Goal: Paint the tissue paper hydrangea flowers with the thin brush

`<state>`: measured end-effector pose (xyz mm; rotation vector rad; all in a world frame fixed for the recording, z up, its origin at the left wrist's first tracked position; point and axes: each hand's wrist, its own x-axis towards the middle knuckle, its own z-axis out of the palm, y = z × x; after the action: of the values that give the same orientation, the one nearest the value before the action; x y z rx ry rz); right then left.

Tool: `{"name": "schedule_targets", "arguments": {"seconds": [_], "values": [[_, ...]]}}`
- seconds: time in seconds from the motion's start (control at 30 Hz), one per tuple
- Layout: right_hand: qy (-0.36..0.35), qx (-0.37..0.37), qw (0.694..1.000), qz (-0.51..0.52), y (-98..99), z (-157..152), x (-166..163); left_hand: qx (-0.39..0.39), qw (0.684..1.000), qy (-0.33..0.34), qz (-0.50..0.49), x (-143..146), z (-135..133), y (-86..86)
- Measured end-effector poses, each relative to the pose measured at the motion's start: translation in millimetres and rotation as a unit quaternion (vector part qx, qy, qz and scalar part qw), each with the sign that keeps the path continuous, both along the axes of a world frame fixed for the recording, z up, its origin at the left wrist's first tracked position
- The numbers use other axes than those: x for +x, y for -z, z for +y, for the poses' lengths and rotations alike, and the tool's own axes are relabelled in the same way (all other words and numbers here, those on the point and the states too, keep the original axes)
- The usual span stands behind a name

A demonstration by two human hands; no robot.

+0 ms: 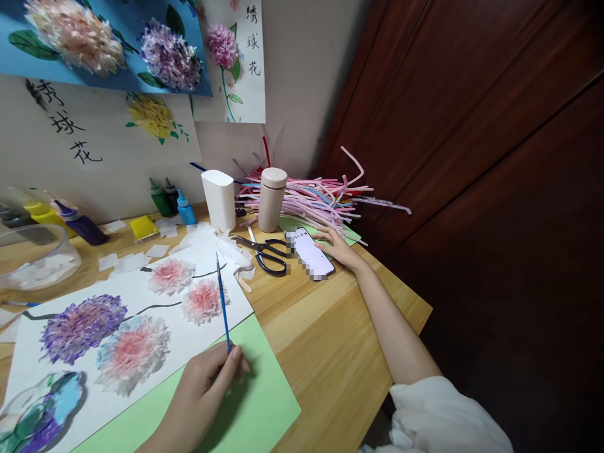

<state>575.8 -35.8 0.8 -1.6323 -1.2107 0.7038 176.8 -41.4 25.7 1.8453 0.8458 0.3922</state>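
Note:
My left hand [207, 384] rests on a green paper sheet [255, 402] and pinches a thin blue paintbrush [223, 302], whose tip points up over a white sheet [141, 314] with pink and purple paper flowers. My right hand [337, 246] reaches across the wooden table [330, 340], fingers stretched out and touching a phone [311, 255] that lies flat with its screen lit. Black scissors [267, 255] lie just left of the phone.
A white container [219, 198] and a beige flask [272, 198] stand near the wall. Pink pipe cleaners [321, 198] are heaped behind the phone. Paint bottles [80, 220] and a clear bowl [33, 255] stand at left. A dark wooden door [472, 157] is on the right.

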Motion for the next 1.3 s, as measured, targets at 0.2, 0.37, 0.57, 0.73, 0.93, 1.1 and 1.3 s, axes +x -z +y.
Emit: {"name": "schedule_targets", "arguments": {"seconds": [0.2,0.37,0.57,0.73,0.93,1.1,1.3], "values": [[-0.046,-0.028,0.998,0.032,-17.4,-20,9,0.004,1.000,-0.011,0.000,0,-1,-2.0],[-0.055,-0.035,0.997,0.028,-16.2,-20,11,0.015,1.000,0.012,0.002,0,1,-0.1],[-0.046,-0.027,0.998,0.021,-12.8,-18,10,0.010,1.000,0.012,0.007,-1,1,0.8],[-0.005,-0.012,1.000,0.005,-4.4,-8,9,0.012,1.000,0.014,0.004,-2,2,1.6],[0.010,-0.011,1.000,-0.018,-3.2,-5,3,0.010,1.000,0.017,0.004,-1,2,1.6],[0.020,-0.015,0.999,-0.022,-4.3,-4,3,0.006,1.000,0.007,0.002,-1,1,0.9],[0.047,0.009,0.998,-0.051,3.6,4,8,0.010,1.000,0.020,0.011,-1,2,3.6]]}}
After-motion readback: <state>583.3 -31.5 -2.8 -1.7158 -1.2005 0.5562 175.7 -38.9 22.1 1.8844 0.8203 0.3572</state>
